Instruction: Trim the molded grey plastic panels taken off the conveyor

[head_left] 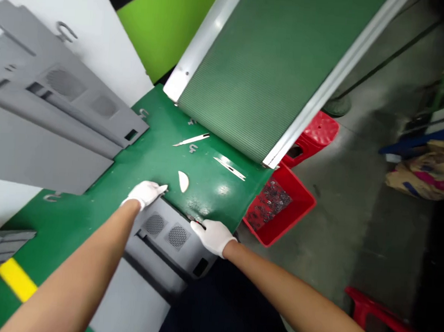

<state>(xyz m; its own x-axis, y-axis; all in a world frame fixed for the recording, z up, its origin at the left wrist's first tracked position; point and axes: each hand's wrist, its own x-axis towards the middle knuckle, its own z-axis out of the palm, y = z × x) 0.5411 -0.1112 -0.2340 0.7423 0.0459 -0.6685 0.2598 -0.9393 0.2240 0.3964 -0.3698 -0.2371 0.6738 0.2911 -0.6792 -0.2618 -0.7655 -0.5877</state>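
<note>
Left hand (144,194), right hand (213,237) outstretched

This is a factory workshop, with a green conveyor belt (258,68), grey moulded panels (48,105) and a red plastic crate (276,232).

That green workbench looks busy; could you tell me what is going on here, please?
A person in white gloves stands at a green workbench. Their left hand is at the bench edge, above a grey moulded panel with two round grilles. Their right hand is at the same edge, pinching something small and dark that is hard to make out. A slim knife, a second knife and a white crescent offcut lie on the bench, with a red plastic crate beyond it.
</note>
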